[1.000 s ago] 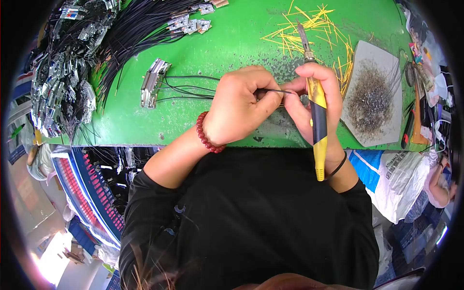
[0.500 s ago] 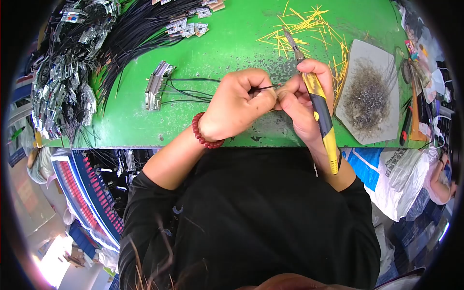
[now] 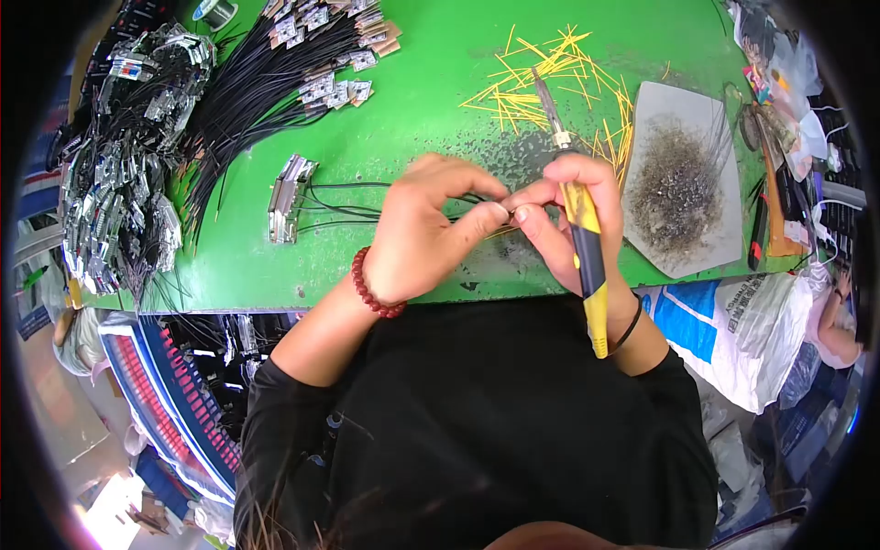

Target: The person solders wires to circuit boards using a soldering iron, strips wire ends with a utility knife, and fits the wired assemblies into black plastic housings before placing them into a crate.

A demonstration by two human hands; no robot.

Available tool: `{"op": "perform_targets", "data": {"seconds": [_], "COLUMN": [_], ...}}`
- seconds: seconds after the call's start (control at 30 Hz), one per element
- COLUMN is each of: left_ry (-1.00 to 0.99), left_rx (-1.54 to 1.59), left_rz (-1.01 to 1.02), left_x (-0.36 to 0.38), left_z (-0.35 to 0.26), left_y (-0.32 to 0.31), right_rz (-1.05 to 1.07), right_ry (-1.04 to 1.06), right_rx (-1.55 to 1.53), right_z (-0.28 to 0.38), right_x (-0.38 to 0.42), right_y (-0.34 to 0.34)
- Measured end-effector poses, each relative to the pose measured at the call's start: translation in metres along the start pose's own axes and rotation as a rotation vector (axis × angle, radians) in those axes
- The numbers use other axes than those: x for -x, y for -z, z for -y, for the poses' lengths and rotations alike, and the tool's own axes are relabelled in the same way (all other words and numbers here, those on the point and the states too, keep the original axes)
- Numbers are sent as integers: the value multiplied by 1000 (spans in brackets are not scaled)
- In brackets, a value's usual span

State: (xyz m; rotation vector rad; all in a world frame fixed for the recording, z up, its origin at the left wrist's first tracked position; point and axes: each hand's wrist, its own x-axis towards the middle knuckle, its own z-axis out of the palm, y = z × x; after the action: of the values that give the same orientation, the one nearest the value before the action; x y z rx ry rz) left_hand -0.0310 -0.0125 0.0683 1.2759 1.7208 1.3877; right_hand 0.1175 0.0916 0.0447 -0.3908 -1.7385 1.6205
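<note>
A yellow-and-black soldering iron (image 3: 591, 266) lies across my right hand (image 3: 607, 206), its metal tip pointing up and away from me. The same hand's thumb and forefinger pinch close to the fingertips of my left hand (image 3: 423, 225). My left hand is closed on black wires (image 3: 353, 185), which run left to a silvery metal housing (image 3: 291, 199) lying on the green table. The wire ends between my fingertips are too small and covered to make out.
Yellow thin wire pieces (image 3: 541, 78) lie scattered beyond my hands. A grey board (image 3: 649, 110) with dark residue sits at right. At left are piled metal housings (image 3: 128, 174) and bundled black wires (image 3: 247, 101) with small circuit boards. A solder spool (image 3: 215, 13) stands at the back.
Both hands have shifted slightly left and toward me in the view, as has the whole table. My left hand's fingers have loosened from a tight fist into a longer pinch.
</note>
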Motion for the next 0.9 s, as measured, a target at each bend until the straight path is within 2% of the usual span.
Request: {"op": "perform_targets", "data": {"seconds": [0.03,0.1,0.17,0.23,0.3,0.33,0.4,0.5,0.63,0.67,0.77,0.8,0.9], "left_ry": [12,40,6,-5,-28,-57,-82,-118,12,83,154,153,91], "left_rx": [-61,-5,-124,-157,-192,-214,-236,-228,-101,-44,-62,-62,-133], "left_rz": [72,48,-5,-36,-67,-75,-78,-84,3,41,75,76,8], "left_x": [0,0,2,3,3,4,5,5,6,7,8,9,7], "left_z": [1,4,5,2,1,2,4,8,11,11,8,7,5], "left_y": [-2,-6,-5,-8,-11,-12,-16,-18,-16,-16,-15,-15,-17], "right_rz": [43,31,22,-25,-20,38,-48,-48,17,33,148,90,-70], "right_ry": [96,114,214,127,-59,-25,40,34,59,148,102,153,-17], "right_rx": [97,129,333,244,130,91,3,36,146,201,222,295,199], "right_z": [-5,-9,-12,-10,-6,-8,-10,-16,-17,-13,-9,-12,-10], "right_x": [1,3,4,8,12,14,13,12,9,3,-4,-4,3], "right_y": [3,6,10,12,12,13,1,2,7,7,20,21,24]}}
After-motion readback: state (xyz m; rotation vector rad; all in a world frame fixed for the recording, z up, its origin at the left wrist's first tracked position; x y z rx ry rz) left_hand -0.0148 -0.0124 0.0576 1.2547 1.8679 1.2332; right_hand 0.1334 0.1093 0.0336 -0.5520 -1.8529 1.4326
